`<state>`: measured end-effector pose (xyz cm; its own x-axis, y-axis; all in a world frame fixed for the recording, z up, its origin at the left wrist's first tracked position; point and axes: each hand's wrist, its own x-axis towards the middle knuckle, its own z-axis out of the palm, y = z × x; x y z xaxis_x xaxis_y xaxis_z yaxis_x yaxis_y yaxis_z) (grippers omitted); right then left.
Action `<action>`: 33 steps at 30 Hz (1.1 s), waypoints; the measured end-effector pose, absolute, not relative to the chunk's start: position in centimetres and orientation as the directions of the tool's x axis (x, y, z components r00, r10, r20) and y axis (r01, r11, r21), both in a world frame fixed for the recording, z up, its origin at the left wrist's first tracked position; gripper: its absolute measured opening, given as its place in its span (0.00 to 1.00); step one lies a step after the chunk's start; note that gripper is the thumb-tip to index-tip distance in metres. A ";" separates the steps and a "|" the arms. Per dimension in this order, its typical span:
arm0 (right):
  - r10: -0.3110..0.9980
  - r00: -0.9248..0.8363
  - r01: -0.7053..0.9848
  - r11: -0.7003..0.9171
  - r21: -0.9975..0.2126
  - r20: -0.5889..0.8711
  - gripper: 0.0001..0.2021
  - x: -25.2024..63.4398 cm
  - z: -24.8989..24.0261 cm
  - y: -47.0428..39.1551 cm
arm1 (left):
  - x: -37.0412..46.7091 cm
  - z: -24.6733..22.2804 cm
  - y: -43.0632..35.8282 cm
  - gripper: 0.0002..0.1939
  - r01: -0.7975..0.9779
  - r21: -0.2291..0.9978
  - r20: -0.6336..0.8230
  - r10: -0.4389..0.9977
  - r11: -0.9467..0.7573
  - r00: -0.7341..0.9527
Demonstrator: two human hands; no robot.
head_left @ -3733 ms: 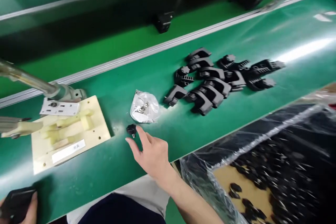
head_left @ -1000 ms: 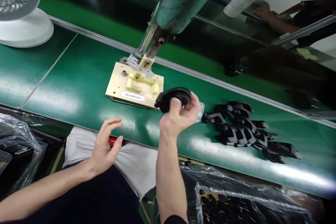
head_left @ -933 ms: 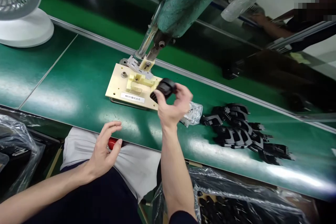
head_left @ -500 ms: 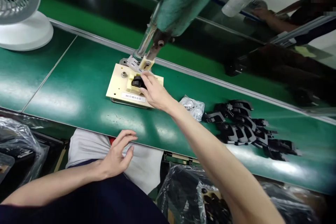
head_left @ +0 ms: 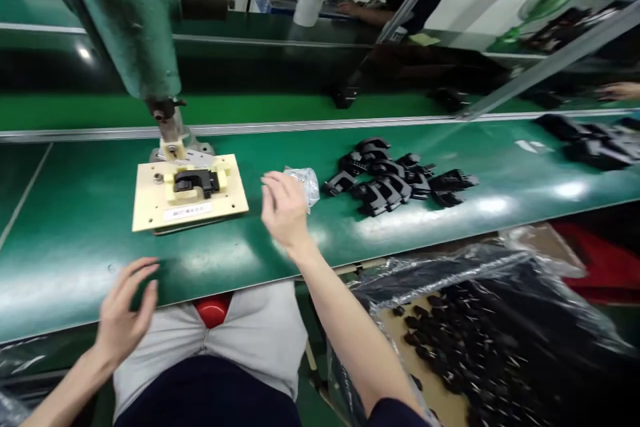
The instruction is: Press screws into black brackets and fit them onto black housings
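My left hand (head_left: 125, 313) hovers at the front edge of the green bench, thumb and fingers apart, holding nothing that I can see. My right hand (head_left: 286, 210) is over the bench between the cream fixture plate (head_left: 145, 210) and a small clear plastic bag (head_left: 311, 188), covering part of the bag. Its fingers are loosely bent with a gap to the thumb, and nothing shows between them. A black curved plastic part (head_left: 203, 180) lies in the raised nest of the fixture. Above it stands the green press machine (head_left: 130, 27) with its metal tip.
Several black and grey plastic parts (head_left: 387, 183) are piled right of the bag, with another pile (head_left: 595, 140) farther right. Below the bench, a plastic-lined box (head_left: 400, 300) contains many small black pieces. Another person's arm (head_left: 370, 15) shows behind.
My right hand has left the black part in the fixture and moved right, beside the plastic bag. My left hand has moved to the bench edge. The view has turned right.
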<state>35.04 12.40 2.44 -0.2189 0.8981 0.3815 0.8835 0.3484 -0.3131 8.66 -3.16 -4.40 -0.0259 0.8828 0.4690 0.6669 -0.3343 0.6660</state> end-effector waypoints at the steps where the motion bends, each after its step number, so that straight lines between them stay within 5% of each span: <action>1: 0.954 -0.076 0.932 0.171 -0.320 0.289 0.18 36.9 2.4 12.3 | 7.6 -4.9 -3.0 0.10 0.702 0.651 0.437 0.899 -0.289 -0.035; 3: 0.992 0.091 0.960 -0.065 -0.272 0.085 0.16 39.8 2.8 12.8 | 6.4 -5.9 -2.5 0.10 0.739 0.634 0.378 0.925 -0.229 -0.037; 5: 0.992 0.123 0.964 -0.128 -0.232 -0.035 0.13 41.3 3.4 14.0 | 6.5 -6.8 -1.4 0.10 0.743 0.622 0.374 0.928 -0.247 -0.004; 16: 0.981 0.117 0.968 -0.148 -0.205 -0.154 0.12 41.7 1.2 16.2 | 10.2 -6.4 0.9 0.09 0.744 0.500 0.485 0.855 -0.443 0.183; 26: 0.996 0.093 0.867 -0.076 -0.492 0.010 0.06 42.7 1.1 16.3 | 10.1 -6.4 1.0 0.07 0.714 0.500 0.519 0.830 -0.490 0.206; 33: 0.964 0.234 0.618 -0.046 -0.785 0.127 0.10 44.6 1.4 14.3 | 9.9 -6.2 1.1 0.07 0.694 0.545 0.499 0.848 -0.469 0.181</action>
